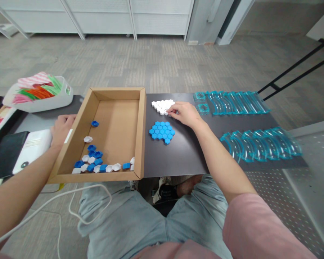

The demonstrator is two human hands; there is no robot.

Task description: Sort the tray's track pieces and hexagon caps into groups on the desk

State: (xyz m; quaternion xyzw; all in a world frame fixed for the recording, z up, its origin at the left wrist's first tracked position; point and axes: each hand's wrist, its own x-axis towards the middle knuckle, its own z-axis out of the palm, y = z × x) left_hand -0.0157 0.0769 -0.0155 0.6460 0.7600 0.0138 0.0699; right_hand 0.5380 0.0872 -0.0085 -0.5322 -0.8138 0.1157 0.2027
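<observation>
My right hand (185, 113) is closed in a pinch at the right edge of a flat cluster of white hexagonal tiles (161, 105), its fingertips on a white tile (166, 112). Just below lies a second cluster, of blue hexagonal tiles (162, 131), fitted edge to edge. Against the outer left side of a cardboard box (142, 144) rests my left hand (62, 128); the box wall hides most of its fingers. Loose blue and white hexagonal pieces (98, 162) lie in the box, mostly along its near edge, some turned hollow side up.
Rows of clear teal plastic pieces (237, 103) cover the table's right end, with more curved ones (259, 144) nearer. At left stand a plastic bin (37, 102) of colourful items and a white device (32, 149). A white cable (89, 187) crosses near my lap.
</observation>
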